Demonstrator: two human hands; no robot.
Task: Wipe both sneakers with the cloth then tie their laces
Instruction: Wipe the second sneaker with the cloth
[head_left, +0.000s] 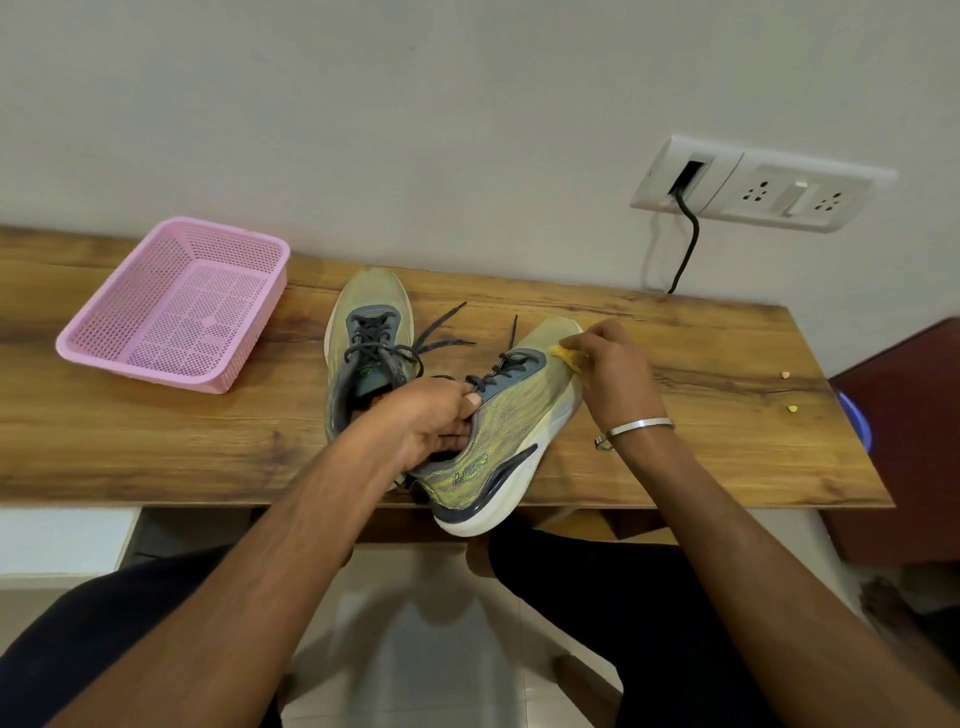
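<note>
Seen from above a wooden table (675, 364) set against a pale wall. Near sneaker (504, 426) tilted on its side at the table's front edge, heel overhanging toward 6 o'clock, toe aimed toward 1 o'clock, white sole facing right. Left hand (431, 415) at the shoe's collar, fingers curled inside the opening and thumb clamped over the tongue edge, just at 9 o'clock of the knit upper. Right hand (608, 364) at 2 o'clock of that grip, resting on the toe area, fingers bunched tight around a yellow cloth (566, 356), only a small fold of it showing at the hand's 9 o'clock side, pressed against the forefoot. Metal bangle (641, 427) on the right wrist. Second sneaker (366, 343) flat on the table at 11 o'clock of the left hand, toe toward 12, dark laces (441, 332) loose and trailing toward 3 o'clock. Pink perforated basket (176, 306) far off at 9 o'clock. Wall socket panel (763, 182) with a black cable at 1 o'clock.
</note>
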